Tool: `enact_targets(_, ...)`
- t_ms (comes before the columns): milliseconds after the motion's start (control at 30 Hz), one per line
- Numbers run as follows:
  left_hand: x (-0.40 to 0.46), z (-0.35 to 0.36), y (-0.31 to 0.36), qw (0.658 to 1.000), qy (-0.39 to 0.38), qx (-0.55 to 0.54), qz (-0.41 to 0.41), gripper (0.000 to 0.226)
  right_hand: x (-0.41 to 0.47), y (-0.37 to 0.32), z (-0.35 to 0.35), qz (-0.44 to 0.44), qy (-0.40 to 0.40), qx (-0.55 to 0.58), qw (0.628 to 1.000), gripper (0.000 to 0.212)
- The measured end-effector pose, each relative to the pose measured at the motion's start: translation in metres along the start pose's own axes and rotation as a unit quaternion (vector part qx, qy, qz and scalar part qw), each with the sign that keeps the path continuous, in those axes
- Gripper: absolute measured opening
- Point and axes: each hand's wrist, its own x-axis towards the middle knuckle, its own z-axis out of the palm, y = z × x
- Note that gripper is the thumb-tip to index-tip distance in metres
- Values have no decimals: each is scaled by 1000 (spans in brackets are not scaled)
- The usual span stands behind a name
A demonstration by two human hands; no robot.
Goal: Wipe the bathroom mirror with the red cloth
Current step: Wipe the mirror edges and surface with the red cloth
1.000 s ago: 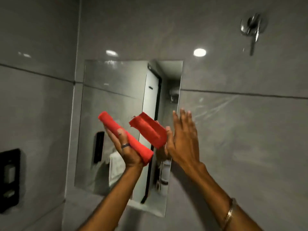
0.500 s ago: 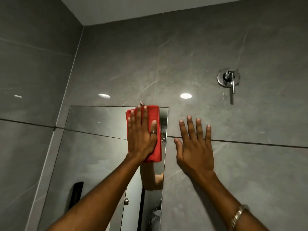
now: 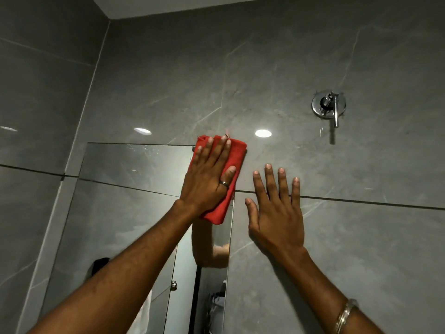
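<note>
A frameless bathroom mirror [image 3: 125, 189] is set flush in the grey tiled wall, left of centre. My left hand [image 3: 207, 179] lies flat, fingers spread, pressing a folded red cloth [image 3: 222, 208] against the mirror's top right corner; the cloth's upper edge reaches over the mirror's corner onto the tile. My right hand [image 3: 277, 213] rests flat and open on the grey wall tile just right of the mirror's edge, holding nothing. The mirror reflects my forearm below the cloth.
A chrome shower valve with a lever [image 3: 328, 107] is mounted on the wall at the upper right. The left side wall [image 3: 36, 116] meets the mirror wall in a corner. Ceiling lights reflect on the tiles [image 3: 263, 133].
A second ago both hands held the cloth in front of the mirror. My left hand has since pressed it flat at the mirror's top right corner, shifting slightly up and right; my right hand settled on the wall.
</note>
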Motion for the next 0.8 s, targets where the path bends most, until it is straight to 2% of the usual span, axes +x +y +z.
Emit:
enact_targets(100,7,3,16,995,18,-6,-96,71,1,0,1,4,5,-4,1000,72)
enact_targets(167,5,7,29,992,25,2,-126,73,0,2,2,4,12,-9,1000,72)
enact_targets(233,-5,9,31,995,23,3,-98,72,-3,1,4,1,18,-9,1000,72)
enact_targets(367,-29,10,11,1000,4,14,27,68,-10,0,5,-4,24,-3,1000,71)
enact_targets(433,-29,8,3,1000,7,13,-3,67,-13,0,5,-5,22,-1,1000,70)
enact_targets(600,-14,7,25,988,33,-8,-148,68,-14,-1,5,-3,16,-12,1000,71)
enact_targets(800,-19,8,30,990,14,3,-138,71,-17,-3,7,9,15,-5,1000,70)
